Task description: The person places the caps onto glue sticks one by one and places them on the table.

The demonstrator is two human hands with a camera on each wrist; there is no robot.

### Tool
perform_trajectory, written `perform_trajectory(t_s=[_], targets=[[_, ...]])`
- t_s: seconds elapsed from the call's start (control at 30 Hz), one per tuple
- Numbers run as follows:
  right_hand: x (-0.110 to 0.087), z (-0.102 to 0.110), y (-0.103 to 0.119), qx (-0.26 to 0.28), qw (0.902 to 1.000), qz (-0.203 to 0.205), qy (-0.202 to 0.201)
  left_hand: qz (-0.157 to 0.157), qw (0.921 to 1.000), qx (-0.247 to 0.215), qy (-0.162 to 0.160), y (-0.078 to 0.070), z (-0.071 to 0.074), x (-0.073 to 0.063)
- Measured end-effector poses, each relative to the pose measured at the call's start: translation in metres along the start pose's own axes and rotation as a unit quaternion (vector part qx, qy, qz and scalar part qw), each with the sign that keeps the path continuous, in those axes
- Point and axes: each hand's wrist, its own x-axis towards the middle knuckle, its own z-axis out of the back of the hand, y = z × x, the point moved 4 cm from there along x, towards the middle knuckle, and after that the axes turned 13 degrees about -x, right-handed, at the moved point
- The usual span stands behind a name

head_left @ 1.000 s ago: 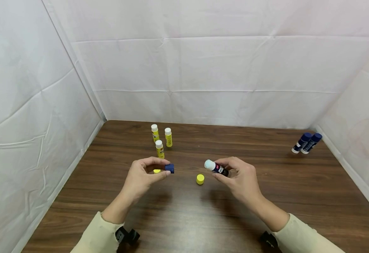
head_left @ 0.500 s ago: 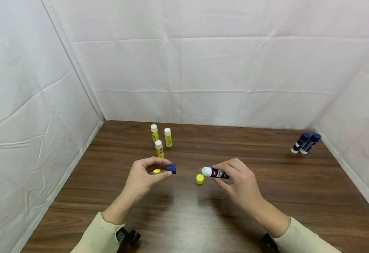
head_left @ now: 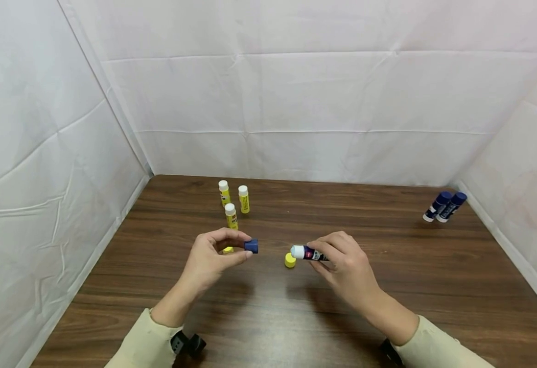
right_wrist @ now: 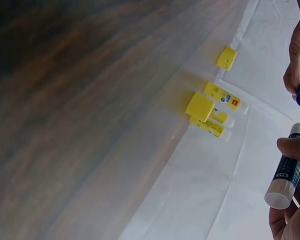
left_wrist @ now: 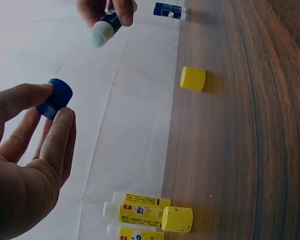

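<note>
1. The left hand [head_left: 207, 258] pinches a short dark-blue plastic cap [head_left: 252, 246] between thumb and fingertips, in the air left of the round yellow plastic cap [head_left: 290, 260] on the brown wood-grain tabletop [head_left: 268, 327].
2. The right hand [head_left: 350, 263] grasps a dark-blue plastic tube [head_left: 313, 253], its white end toward the blue cap, a gap between them. In the head view that end overlaps the yellow cap's edge; the left wrist view shows them apart.
3. Only the right wrist view shows the tube's other, whitish end.
4. The left wrist view shows a second yellow cap [left_wrist: 178, 220] whole; the head view has it left of the first, partly hidden by fingers.
5. Beyond the first yellow cap, three yellow, white-topped tubes [head_left: 231, 217] stand to its left, two dark-blue, white-based tubes [head_left: 437, 206] far to its right.
6. Both forearms slant inward, hands facing each other.
</note>
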Motion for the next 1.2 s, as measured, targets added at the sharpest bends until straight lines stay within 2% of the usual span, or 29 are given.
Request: perform_trajectory(t_s=[0.4, 0.73, 1.2], targets=[[0.004, -0.001, 0.012, -0.011, 0.9998, 0.015, 0.006, 0.019, 0.9992, -0.014, 0.032, 0.007, -0.015, 0.001], [0.007, -0.003, 0.021, 0.002, 0.9992, 0.034, -0.021, 0.015, 0.9988, -0.018, 0.044, 0.007, -0.024, 0.001], [0.01, -0.009, 0.029, 0.004, 0.9986, 0.049, -0.019, 0.017, 0.9982, -0.009, 0.057, 0.012, -0.03, 0.001]])
